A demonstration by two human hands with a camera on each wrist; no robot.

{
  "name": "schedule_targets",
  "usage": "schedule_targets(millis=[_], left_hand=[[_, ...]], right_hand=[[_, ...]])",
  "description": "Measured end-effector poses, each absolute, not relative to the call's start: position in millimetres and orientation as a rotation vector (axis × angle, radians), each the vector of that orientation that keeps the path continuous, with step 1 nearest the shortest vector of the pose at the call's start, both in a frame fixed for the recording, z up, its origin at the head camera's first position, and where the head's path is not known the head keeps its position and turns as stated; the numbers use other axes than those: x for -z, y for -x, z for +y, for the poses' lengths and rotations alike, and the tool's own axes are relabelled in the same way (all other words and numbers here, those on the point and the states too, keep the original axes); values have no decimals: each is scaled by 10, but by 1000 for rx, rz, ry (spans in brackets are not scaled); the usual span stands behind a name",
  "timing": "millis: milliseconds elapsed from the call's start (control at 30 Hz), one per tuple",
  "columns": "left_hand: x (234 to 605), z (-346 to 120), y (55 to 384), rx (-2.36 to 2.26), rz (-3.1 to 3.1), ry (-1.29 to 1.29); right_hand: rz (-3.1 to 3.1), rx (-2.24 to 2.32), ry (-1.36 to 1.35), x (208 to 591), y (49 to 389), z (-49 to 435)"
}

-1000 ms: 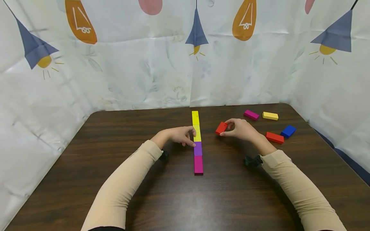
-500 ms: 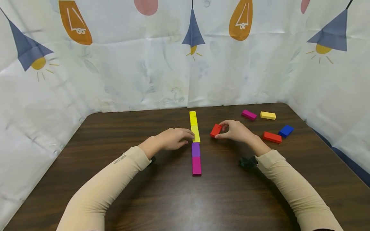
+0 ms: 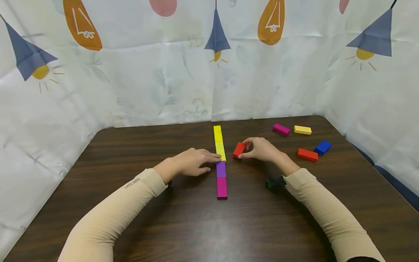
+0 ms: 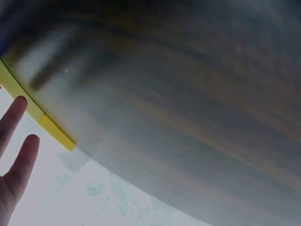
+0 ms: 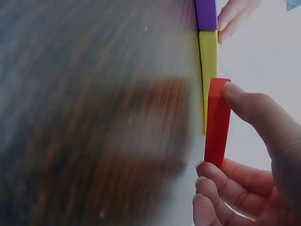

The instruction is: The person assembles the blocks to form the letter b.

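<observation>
A: Completed?
B: Apparently the four-block row (image 3: 221, 169); the left hand (image 3: 191, 162), fingers extended over it, grips nothing.
A: Remaining?
B: Probably the red block (image 3: 239, 150) (pinched in the right hand (image 3: 262, 149), right of the row) and four loose blocks (image 3: 322, 147), farther right.

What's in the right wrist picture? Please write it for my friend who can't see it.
A right hand holds a red block between its thumb and fingers. Behind it, a purple block and yellow blocks line up end to end on a dark brown table, with part of the left hand beside them.
</observation>
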State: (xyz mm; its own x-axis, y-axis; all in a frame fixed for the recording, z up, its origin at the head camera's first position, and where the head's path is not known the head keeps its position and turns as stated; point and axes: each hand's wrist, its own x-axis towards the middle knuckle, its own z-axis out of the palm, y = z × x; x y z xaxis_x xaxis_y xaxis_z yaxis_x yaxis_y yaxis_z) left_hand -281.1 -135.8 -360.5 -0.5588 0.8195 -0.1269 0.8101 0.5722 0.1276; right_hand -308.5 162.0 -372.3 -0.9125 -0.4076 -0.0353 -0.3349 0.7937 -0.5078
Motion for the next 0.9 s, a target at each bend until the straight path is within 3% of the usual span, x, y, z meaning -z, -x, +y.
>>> schedule_targets(millis=[900], left_hand=[[3623, -1431, 2834, -95, 2623, -1458]], right_hand=[[2818, 638, 598, 3691, 3126, 1390]])
